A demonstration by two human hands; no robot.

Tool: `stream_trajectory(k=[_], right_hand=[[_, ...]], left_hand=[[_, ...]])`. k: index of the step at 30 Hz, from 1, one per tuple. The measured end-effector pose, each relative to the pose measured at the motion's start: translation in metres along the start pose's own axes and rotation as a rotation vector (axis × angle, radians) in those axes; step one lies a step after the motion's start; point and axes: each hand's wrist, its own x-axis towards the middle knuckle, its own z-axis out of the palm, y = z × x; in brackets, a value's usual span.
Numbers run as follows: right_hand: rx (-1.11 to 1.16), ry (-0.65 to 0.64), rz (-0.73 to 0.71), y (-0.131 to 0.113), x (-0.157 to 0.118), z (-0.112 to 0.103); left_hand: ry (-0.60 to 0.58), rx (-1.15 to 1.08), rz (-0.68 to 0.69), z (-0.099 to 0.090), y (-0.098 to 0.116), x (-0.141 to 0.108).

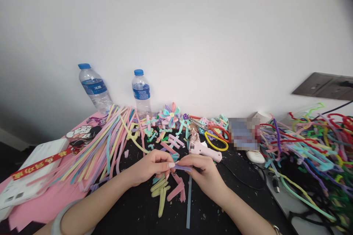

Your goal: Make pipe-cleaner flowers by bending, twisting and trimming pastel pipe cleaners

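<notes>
A short purple pipe cleaner piece [183, 168] is pinched between the fingertips of both hands, above the black work surface. My left hand [156, 166] grips its left end with thumb and forefinger. From the other side my right hand [206, 174] holds the same piece, fingers closed along it. Just below lie folded yellow pipe cleaner pieces [161, 194] and pink ones [178, 190]. A translucent glue stick [189, 205] lies near my right hand. Behind that hand is a pale pink hot glue gun [205, 150].
Long pastel pipe cleaners [107, 139] spread at left, before two water bottles [142, 93]. A pipe cleaner flower [171, 115] sits at the back. Yellow-handled scissors [216, 142] lie behind the glue gun. Tangled pipe cleaners [317, 158] fill the right. A white box [35, 176] lies far left.
</notes>
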Motion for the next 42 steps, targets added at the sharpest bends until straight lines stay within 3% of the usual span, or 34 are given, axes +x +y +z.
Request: stream_trajectory(k=[7,14,19,25,32,42], right_hand=[[-0.056,0.009,-0.063,0.006,-0.003,0.003],[-0.098,-0.119,-0.071,0.011,-0.004,-0.001],[-0.194,-0.065,-0.063,0.007,-0.001,-0.004],[-0.272,0.007,-0.151,0.006,-0.002,-0.004],[-0.386,-0.042,-0.27,0.011,-0.005,-0.006],[-0.345,-0.121,-0.161,0.008,-0.007,0.001]], left_hand=[[-0.045,0.063,-0.013,0.001,0.002,0.0],[-0.103,0.245,-0.014,0.002,0.003,-0.001],[-0.04,0.284,0.006,0.005,0.007,-0.002],[0.007,0.262,0.001,0.002,0.005,0.0],[0.028,0.185,-0.021,-0.001,0.003,0.001],[0.041,0.27,-0.024,-0.001,0.002,0.002]])
